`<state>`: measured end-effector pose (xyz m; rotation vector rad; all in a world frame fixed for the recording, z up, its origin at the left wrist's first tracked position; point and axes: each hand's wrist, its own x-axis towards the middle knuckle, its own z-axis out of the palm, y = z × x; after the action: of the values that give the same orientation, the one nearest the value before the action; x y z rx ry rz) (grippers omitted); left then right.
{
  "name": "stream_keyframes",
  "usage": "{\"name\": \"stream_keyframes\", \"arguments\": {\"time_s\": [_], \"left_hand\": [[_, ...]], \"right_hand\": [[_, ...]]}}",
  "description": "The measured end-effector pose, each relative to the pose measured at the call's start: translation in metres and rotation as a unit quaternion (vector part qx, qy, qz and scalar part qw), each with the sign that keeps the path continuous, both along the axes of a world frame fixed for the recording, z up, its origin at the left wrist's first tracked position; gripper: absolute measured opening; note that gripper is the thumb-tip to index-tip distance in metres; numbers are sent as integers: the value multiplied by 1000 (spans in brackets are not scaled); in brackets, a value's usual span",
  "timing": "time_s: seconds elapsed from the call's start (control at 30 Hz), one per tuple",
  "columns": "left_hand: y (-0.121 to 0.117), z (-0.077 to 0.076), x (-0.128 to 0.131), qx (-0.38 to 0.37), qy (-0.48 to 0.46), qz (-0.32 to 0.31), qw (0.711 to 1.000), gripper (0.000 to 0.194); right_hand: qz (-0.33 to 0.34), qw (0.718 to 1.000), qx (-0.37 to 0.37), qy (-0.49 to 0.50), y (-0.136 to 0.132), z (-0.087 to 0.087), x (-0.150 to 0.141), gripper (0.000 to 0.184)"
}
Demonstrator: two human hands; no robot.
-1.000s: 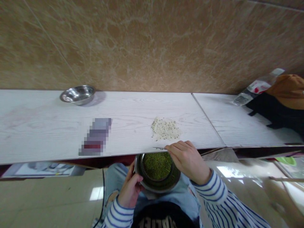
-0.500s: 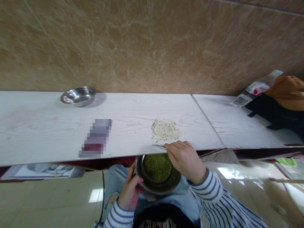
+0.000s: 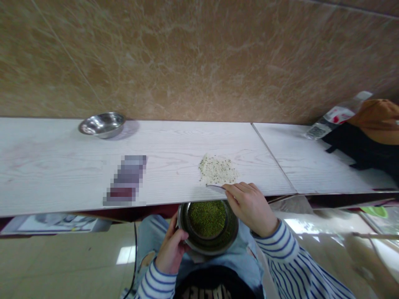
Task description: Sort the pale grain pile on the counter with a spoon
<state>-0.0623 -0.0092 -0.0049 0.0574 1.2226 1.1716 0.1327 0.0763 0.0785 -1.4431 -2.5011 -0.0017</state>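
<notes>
On my lap, just below the counter's edge, a metal bowl holds green beans like mung beans. My left hand grips its left rim, thumb over the edge. My right hand is closed on a thin grey utensil, seen nearly edge-on, so its kind is unclear. The utensil's tip points left, at the near side of a spread pile of white grains mixed with dark green beans. That pile lies on the white wood-grain counter.
At the back left sits a shiny metal bowl against the marbled wall. A pixelated flat item lies left of the pile. Far right are a clear plastic bottle and a brown and black cloth item. A shelf runs under the counter.
My right hand has shifted slightly right with the utensil, whose broader side now shows more. My left hand and the bowl are nearly unmoved.
</notes>
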Motion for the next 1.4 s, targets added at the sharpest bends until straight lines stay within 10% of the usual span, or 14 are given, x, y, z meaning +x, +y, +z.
{"name": "stream_keyframes", "arguments": {"time_s": [1.4], "left_hand": [[0,2,-3,11,13,8,1000,70]], "right_hand": [[29,1000,-6,8,6,1,-2,20]]}}
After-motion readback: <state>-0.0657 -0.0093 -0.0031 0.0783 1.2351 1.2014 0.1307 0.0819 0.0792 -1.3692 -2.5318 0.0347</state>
